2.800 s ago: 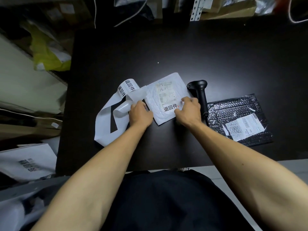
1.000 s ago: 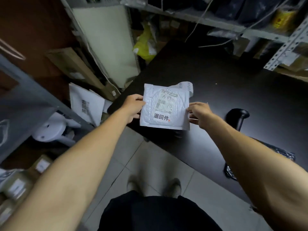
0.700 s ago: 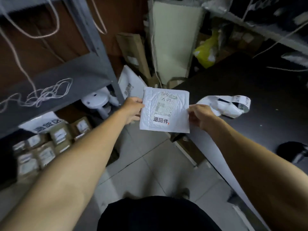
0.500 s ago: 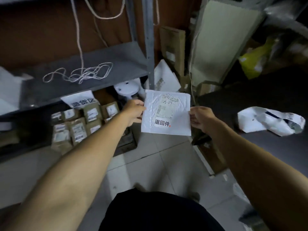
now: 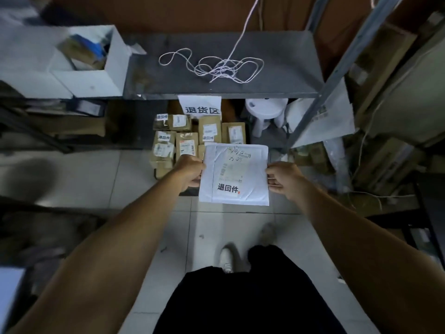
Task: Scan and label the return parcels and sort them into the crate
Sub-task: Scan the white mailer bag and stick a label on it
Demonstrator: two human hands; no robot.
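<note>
Head camera looks down on a person standing on the tiled floor (image 5: 134,179), holding a white padded envelope (image 5: 234,175) flat in the air between both hands. Left hand (image 5: 191,172) pinches the envelope's left edge and right hand (image 5: 283,177) pinches its right edge, fingers curled round it. Just beyond and partly under the envelope sits a dark crate (image 5: 166,173) packed with brown boxes (image 5: 186,143), below a grey shelf (image 5: 221,63) carrying a loose tangle of white string (image 5: 216,66).
</note>
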